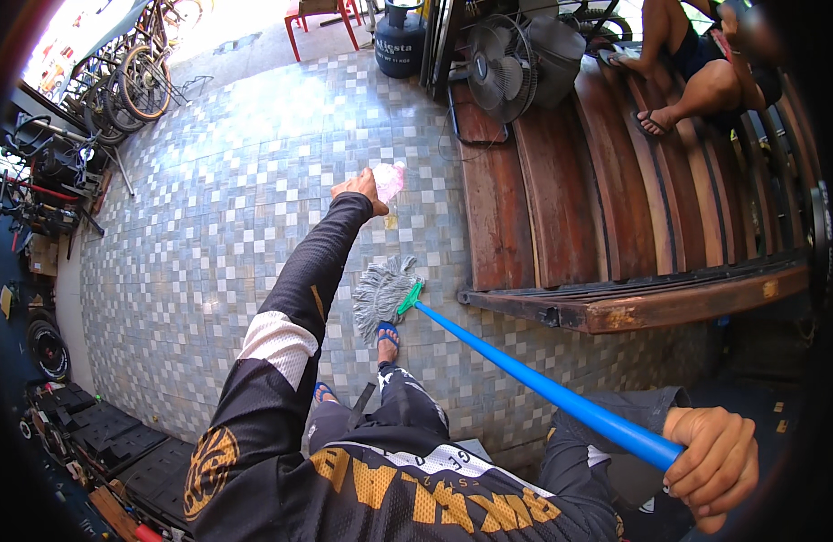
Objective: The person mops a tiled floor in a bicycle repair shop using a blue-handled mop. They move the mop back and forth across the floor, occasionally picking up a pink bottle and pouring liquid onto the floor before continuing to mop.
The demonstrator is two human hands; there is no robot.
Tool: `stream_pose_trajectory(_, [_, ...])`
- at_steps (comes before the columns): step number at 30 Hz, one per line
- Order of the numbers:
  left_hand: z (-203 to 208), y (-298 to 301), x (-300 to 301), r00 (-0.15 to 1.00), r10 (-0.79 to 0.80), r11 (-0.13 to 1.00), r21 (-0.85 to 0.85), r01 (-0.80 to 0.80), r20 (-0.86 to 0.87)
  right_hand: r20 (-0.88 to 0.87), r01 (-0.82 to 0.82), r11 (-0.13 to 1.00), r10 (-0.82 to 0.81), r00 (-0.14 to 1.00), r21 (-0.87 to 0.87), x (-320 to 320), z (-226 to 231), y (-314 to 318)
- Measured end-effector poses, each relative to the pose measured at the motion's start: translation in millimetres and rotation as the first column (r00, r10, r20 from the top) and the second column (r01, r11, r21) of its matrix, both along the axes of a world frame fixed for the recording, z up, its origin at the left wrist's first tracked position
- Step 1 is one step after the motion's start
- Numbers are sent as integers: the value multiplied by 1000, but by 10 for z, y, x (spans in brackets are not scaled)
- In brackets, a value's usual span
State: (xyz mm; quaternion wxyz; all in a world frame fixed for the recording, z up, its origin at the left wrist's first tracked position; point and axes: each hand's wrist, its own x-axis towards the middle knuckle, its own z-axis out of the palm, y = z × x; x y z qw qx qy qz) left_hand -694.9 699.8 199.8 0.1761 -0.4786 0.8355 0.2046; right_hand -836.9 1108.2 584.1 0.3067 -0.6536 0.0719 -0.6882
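My right hand [712, 465] is closed round the top end of the blue handle [543, 384] of a mop, at the lower right. A green clamp [411, 298] joins the handle to the grey string mop head [380, 294], which lies spread on the floor just ahead of my sandalled foot. With my arm stretched forward, my left hand [360, 191] grips a pink, see-through crumpled plastic packet [390, 181] above the floor. A small yellowish patch [391, 221] shows right below the packet; what it is I cannot tell.
Wooden stairs [561, 199] rise on the right, where a person sits [696, 81]. A standing fan [502, 68] and a dark gas cylinder [400, 45] are at the back. Bicycles [141, 86] and a red chair [321, 18] stand farther off. Black cases [100, 443] line the left.
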Motion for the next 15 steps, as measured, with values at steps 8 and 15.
stream_pose_trajectory(8, [-182, 405, 607, 925, 194, 974, -50, -222, -325, -64, -2, 997, 7, 998, 81, 109, 65, 146])
stream_pose_trajectory(15, [-138, 1466, 2271, 456, 194, 882, -49, -469, -868, -143, 176, 983, -167, 976, 53, 801, 65, -236])
